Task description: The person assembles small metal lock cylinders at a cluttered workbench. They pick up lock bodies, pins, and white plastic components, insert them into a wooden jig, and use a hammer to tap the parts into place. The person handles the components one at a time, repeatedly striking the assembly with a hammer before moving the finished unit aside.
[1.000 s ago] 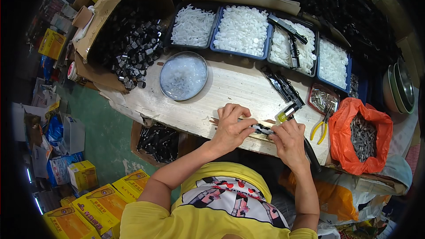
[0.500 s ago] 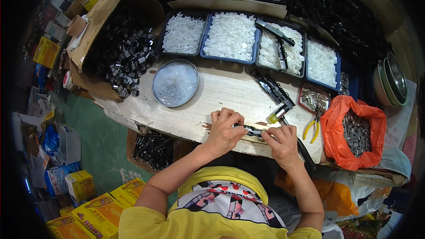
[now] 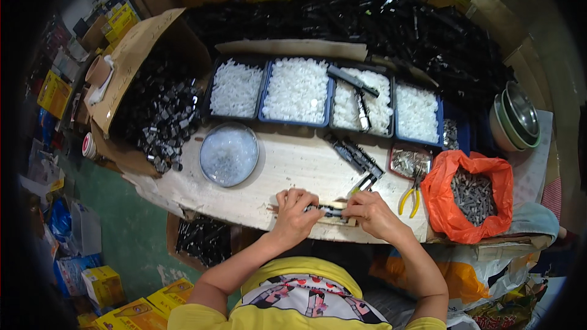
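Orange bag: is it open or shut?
Open: the orange bag's top is spread wide, and grey pieces show inside it.

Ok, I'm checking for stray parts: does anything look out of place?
Two dark parts lie across the white pieces in the third tray from the left; they look odd because the neighbouring trays show only white pieces.

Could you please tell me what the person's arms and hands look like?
The left hand and right hand are ungloved, with no watch or bracelet visible. Both forearms are bare below short yellow sleeves. Whether rings are worn, I cannot tell.
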`<state>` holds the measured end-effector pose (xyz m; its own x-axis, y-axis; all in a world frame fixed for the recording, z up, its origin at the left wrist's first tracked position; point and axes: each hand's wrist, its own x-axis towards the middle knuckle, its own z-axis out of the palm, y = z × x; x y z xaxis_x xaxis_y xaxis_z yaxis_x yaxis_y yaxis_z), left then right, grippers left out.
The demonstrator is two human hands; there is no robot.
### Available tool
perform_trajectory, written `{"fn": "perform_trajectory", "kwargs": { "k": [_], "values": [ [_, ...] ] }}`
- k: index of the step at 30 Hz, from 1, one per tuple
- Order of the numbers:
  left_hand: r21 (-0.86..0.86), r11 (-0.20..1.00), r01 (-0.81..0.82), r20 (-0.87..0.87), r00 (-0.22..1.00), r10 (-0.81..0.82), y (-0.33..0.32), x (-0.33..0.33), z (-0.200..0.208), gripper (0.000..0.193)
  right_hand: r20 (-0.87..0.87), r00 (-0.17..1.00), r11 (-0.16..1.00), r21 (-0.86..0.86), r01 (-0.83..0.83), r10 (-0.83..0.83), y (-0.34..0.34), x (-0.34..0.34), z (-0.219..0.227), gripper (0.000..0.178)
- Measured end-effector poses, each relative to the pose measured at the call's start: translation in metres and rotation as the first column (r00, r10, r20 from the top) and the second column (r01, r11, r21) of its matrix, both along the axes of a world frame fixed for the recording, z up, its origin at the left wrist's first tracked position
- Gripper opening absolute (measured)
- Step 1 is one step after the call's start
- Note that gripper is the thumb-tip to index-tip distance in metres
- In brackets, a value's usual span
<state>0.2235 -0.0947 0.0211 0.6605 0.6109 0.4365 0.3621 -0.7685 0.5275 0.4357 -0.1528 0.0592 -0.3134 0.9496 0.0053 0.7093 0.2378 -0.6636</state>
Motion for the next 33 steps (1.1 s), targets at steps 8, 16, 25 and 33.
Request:
{"fn": "perform_trajectory", "kwargs": {
  "k": [8, 16, 25, 33],
  "values": [
    [0.037, 0.998, -0.046, 0.004, 0.999, 0.045, -0.001, -0.001, -0.002, 0.011, 0.164, 0.915, 0.774, 0.6, 0.204, -0.368, 0.132, 0.056, 0.045, 0.004],
    [-0.062, 0.998, 0.004, -0.006, 1.0, -0.004, -0.002, -0.003, -0.004, 0.014, 0.334, 0.433, 0.527, 0.707, 0.473, -0.837, 0.279, 0.119, 0.09, 0.011],
    [-0.1, 0.995, 0.001, 0.009, 1.0, 0.0, -0.001, -0.001, -0.007, 0.013, 0.391, 0.434, 0.558, 0.737, 0.382, -0.812, 0.31, 0.113, 0.09, 0.019],
    [-0.046, 0.998, -0.043, 0.028, 0.999, 0.044, -0.004, -0.005, -0.01, 0.013, 0.286, 0.577, 0.585, 0.682, 0.438, -0.765, 0.318, 0.088, 0.085, 0.021]
  ]
}}
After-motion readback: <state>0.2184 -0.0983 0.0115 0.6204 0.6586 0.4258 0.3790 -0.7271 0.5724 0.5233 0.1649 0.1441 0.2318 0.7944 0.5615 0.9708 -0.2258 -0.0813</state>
